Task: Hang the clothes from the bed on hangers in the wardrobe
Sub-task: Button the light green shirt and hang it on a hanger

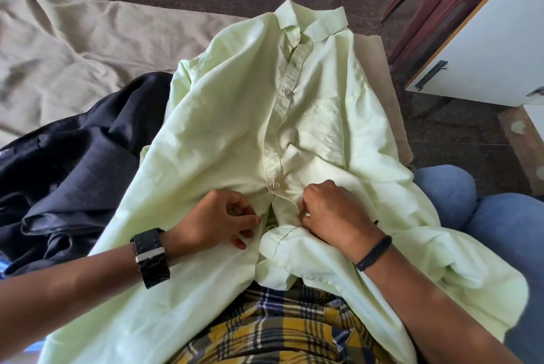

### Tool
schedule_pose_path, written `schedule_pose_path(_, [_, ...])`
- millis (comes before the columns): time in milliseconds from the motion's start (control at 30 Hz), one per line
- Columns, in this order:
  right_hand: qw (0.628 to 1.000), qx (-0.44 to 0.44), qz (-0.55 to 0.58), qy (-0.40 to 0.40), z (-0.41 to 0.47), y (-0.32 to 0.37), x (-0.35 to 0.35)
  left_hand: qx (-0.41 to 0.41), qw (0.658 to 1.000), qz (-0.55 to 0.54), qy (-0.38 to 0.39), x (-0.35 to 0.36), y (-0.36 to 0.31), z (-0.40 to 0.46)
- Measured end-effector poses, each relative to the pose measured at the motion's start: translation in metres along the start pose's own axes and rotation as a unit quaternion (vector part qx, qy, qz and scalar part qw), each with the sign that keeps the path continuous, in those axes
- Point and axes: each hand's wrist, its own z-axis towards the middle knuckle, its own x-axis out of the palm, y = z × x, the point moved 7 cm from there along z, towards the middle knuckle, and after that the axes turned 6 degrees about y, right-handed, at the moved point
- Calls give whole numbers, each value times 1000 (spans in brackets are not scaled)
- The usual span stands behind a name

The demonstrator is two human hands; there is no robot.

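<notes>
- The front edge of a pale green shirt [309, 116] is pinched by the left hand [219, 218] and the right hand [332, 210], close together below a button.
- The shirt is spread over the lap and the bed [59, 48], beside dark clothes [73, 163].
- No writing can be read; the fingertips are partly hidden by cloth.

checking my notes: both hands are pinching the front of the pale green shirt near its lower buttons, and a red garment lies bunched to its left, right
One detail is off. The garment bunched to the left of the pale green shirt is black, not red, as the head view shows. The rest holds: the left hand and the right hand both pinch the shirt's front near its lower buttons.
</notes>
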Motion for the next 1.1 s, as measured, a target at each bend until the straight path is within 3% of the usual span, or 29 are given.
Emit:
schedule_pose_path(100, [1000, -5, 13, -10, 0, -2, -4, -23, 993, -116, -12, -3, -7, -6])
schedule_pose_path(200, [988, -21, 153, 0, 1, -13, -7, -28, 984, -175, -4, -3, -15, -12])
schedule_pose_path(367, [869, -32, 491, 49, -14, -1, -28, -29, 969, -247, -3, 1, -28, -20])
schedule_pose_path(633, [776, -56, 623, 78, -30, 25, -30, -3, 937, -348, -28, -8, -48, -29])
schedule_pose_path(700, [776, -68, 619, 101, -31, 29, -26, 6, 940, -341, -20, -8, -52, -32])
schedule_pose_path(767, [803, -69, 584, 97, -33, 28, -27, 10, 940, -340, -18, -6, -54, -35])
schedule_pose_path(867, [848, -82, 523, 27, -34, 20, -41, 16, 940, -339, -23, -3, -55, -37])
schedule_pose_path(1100, [834, -81, 539, -86, -43, 14, -50, 47, 951, -302, -40, -1, -65, -42])
